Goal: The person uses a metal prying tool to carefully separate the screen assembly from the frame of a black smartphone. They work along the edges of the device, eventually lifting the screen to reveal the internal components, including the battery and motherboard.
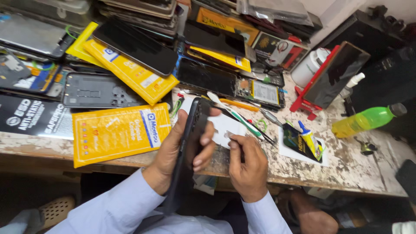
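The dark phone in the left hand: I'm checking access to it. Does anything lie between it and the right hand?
Nothing visible does. The left hand holds the dark phone on edge; the right hand sits beside it, with only a small open gap between them.

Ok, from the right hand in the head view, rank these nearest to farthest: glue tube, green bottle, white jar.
From the right hand:
1. Glue tube, just to its right on the white card.
2. White jar, farther back, beside the red stand.
3. Green bottle, lying far right on the bench.
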